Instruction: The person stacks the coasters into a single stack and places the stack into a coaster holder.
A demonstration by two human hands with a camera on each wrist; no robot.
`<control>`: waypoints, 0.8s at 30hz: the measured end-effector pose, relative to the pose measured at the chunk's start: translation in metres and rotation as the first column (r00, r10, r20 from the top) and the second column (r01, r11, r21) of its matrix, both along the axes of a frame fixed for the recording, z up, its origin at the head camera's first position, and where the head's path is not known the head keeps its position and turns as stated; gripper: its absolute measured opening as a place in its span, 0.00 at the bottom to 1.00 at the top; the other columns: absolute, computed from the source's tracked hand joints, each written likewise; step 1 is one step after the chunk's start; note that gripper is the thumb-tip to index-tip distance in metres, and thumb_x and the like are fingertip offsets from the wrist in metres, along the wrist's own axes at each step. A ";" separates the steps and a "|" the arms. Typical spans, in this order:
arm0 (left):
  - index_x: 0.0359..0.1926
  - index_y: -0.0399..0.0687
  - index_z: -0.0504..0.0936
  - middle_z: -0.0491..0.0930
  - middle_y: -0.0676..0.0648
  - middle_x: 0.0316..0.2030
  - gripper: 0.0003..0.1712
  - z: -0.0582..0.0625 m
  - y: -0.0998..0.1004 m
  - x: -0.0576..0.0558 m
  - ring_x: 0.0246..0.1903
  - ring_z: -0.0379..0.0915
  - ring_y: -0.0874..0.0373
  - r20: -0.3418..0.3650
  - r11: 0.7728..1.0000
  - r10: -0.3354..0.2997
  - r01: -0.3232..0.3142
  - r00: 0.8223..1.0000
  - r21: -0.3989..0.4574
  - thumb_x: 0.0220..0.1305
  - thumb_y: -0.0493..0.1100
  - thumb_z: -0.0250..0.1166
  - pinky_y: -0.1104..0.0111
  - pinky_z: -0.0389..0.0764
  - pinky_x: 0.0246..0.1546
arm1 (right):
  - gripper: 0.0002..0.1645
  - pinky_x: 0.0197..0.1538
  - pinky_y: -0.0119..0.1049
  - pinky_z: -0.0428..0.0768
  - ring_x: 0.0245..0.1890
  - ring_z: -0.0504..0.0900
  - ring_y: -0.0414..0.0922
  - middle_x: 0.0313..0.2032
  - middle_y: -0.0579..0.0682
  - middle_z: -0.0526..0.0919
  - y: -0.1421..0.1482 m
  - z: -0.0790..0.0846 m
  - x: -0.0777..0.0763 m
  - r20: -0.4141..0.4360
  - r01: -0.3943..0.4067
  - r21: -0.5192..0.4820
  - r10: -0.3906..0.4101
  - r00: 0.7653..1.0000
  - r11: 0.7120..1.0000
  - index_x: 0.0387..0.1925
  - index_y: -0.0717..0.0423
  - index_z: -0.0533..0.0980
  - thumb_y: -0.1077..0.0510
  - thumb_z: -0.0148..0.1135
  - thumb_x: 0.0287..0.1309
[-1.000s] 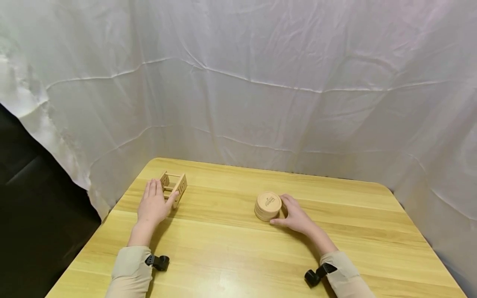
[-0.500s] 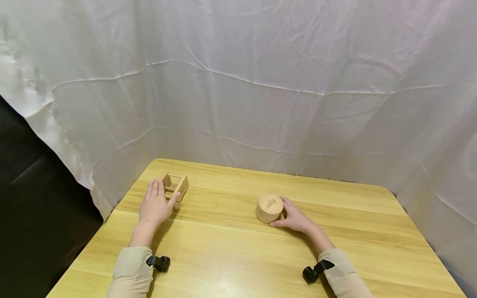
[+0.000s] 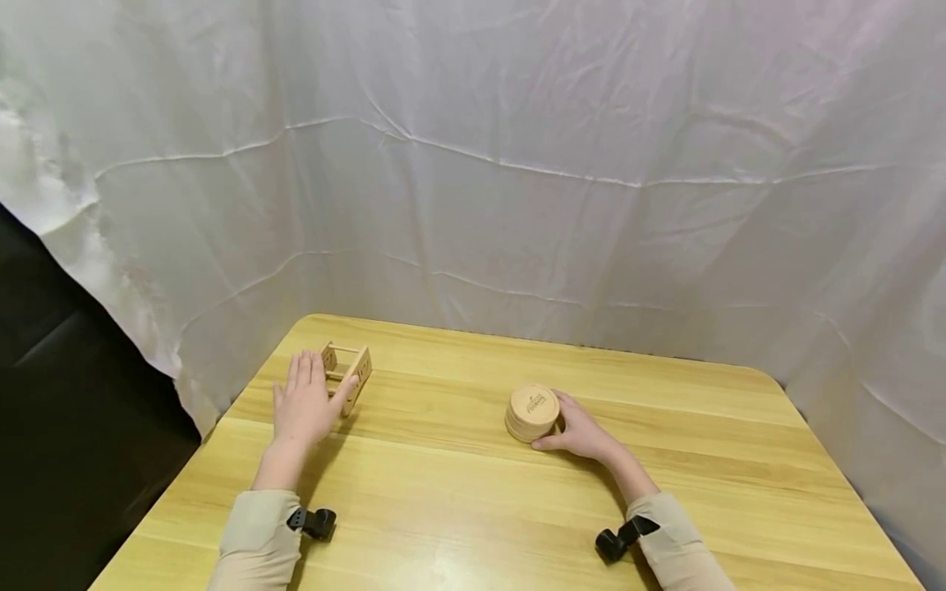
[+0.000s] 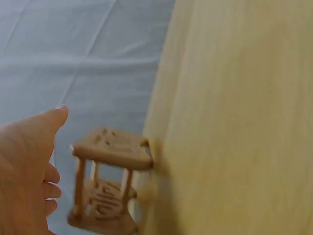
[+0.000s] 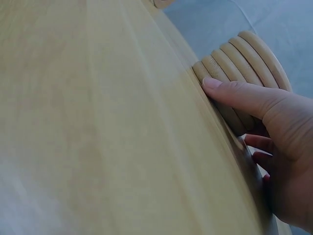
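Observation:
A stack of round wooden coasters sits on the table, printed lettering on its top disc. My right hand grips the stack from its right side. The right wrist view shows the thumb lying against the lower coasters, while the far side is hidden. Farther left stands a small wooden rack with two cut-out side panels joined by rods. My left hand is beside it with straight, spread fingers and covers part of it in the head view. The left wrist view shows a gap between hand and rack.
The wood-grain table has rounded far corners. A pale curtain hangs behind it and along both sides. Something dark lies beyond the left table edge. A black wrist camera is strapped to each sleeve.
My left hand's fingers have spread, with one now sticking out at its left side. The rack stays in place. My right hand and the coaster stack have barely moved.

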State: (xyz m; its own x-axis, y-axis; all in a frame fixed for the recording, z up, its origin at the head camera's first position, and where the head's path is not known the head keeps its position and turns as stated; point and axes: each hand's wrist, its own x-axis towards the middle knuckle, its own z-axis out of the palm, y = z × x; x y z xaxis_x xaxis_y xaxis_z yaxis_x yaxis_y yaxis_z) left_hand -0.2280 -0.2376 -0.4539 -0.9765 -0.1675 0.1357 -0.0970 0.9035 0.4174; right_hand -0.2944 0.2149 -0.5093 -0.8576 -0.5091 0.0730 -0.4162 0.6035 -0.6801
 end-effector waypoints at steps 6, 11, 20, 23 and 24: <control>0.76 0.35 0.40 0.39 0.33 0.76 0.54 0.016 0.021 -0.001 0.76 0.32 0.36 -0.076 0.998 -0.051 0.047 0.996 -0.048 0.69 0.70 0.45 0.32 0.37 0.70 | 0.60 0.71 0.67 0.56 0.71 0.59 0.65 0.70 0.66 0.62 -0.004 0.004 0.002 -0.016 0.014 -0.038 -0.014 1.000 0.999 0.71 0.58 0.60 0.42 0.79 0.40; 0.76 0.35 0.45 0.46 0.32 0.75 0.52 0.019 0.041 -0.001 0.76 0.38 0.36 -0.113 0.991 -0.123 0.116 0.986 -0.066 0.69 0.69 0.47 0.34 0.43 0.71 | 0.60 0.71 0.66 0.56 0.71 0.60 0.64 0.70 0.65 0.64 -0.004 0.002 0.002 -0.033 0.024 -0.027 -0.024 0.999 0.999 0.71 0.58 0.60 0.41 0.79 0.40; 0.74 0.40 0.57 0.59 0.37 0.73 0.45 0.009 0.080 0.003 0.74 0.52 0.40 -0.236 0.963 -0.266 0.269 0.935 -0.020 0.68 0.64 0.55 0.47 0.52 0.75 | 0.59 0.71 0.64 0.59 0.70 0.63 0.62 0.68 0.62 0.67 -0.007 -0.001 0.001 -0.062 0.009 -0.028 -0.010 0.998 1.000 0.70 0.56 0.62 0.41 0.79 0.39; 0.72 0.41 0.61 0.63 0.38 0.71 0.43 0.008 0.092 0.006 0.72 0.57 0.41 -0.279 0.950 -0.297 0.311 0.913 0.009 0.66 0.61 0.59 0.48 0.56 0.74 | 0.60 0.71 0.64 0.58 0.71 0.61 0.63 0.69 0.62 0.65 -0.008 -0.001 0.001 -0.060 0.017 -0.020 -0.018 0.998 1.000 0.71 0.55 0.61 0.40 0.79 0.39; 0.72 0.41 0.61 0.64 0.39 0.71 0.42 0.008 0.096 0.007 0.71 0.58 0.41 -0.287 0.946 -0.306 0.324 0.908 0.016 0.66 0.61 0.60 0.48 0.57 0.74 | 0.60 0.71 0.65 0.58 0.71 0.61 0.63 0.70 0.63 0.65 -0.008 -0.001 0.001 -0.060 0.017 -0.017 -0.018 0.998 1.000 0.71 0.56 0.61 0.40 0.78 0.39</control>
